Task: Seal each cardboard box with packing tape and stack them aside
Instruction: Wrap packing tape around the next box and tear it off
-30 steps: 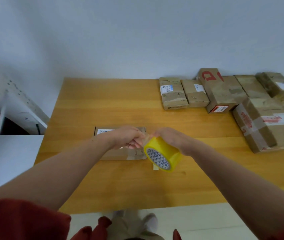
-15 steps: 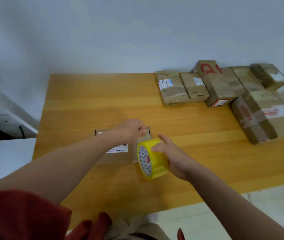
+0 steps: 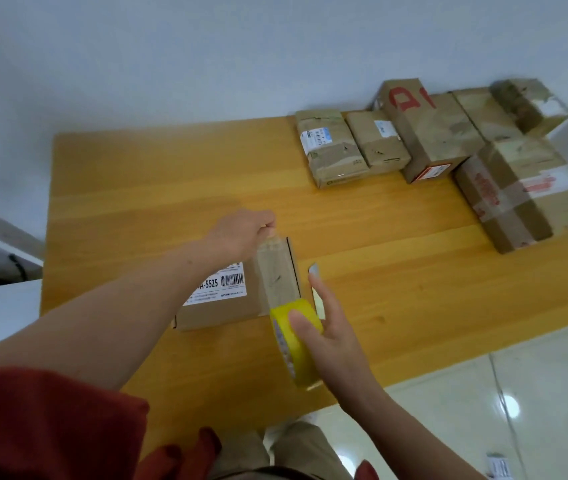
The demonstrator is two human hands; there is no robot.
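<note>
A left hand [image 3: 244, 233] pinches the tape [image 3: 275, 271] end just past the far edge of the box [image 3: 220, 306]. The right hand [image 3: 331, 337] clasps the yellow roll [image 3: 296, 341] at the near edge, thumb on top (apparently to keep the strip taut). Other boxes [image 3: 431, 140] wait well beyond the right hand on a wooden bench [image 3: 137, 188] beneath a pale wall [image 3: 206, 46].

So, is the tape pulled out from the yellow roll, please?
Pulled out: a clear strip runs from the yellow tape roll in the right hand, over the brown cardboard box, to the left hand pinching its end.
</note>
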